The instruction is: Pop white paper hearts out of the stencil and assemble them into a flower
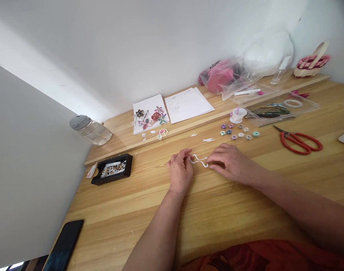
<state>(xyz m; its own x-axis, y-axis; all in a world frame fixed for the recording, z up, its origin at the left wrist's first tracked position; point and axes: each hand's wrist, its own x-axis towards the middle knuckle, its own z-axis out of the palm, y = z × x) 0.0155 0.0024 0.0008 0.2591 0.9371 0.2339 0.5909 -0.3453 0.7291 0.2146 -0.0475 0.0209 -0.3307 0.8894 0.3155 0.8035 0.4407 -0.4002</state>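
Note:
A thin white curved cutout [200,160] lies at the middle of the wooden table [149,210], between my two hands. My left hand [181,169] has its fingers closed on the cutout's left end. On the other side my right hand [228,162] pinches its right end between thumb and fingertips. Just beyond my hands are small white cut pieces [208,140]. Red-handled scissors [300,143] lie to the right, and several small thread spools [240,134] sit beyond my right hand.
A black tray of beads [128,165] and a bottle [94,130] are at the left. A phone [64,244] lies near the left edge. White sheets [188,104], flower pieces [156,116], a clear tray [304,109] and a small basket [311,64] are along the back.

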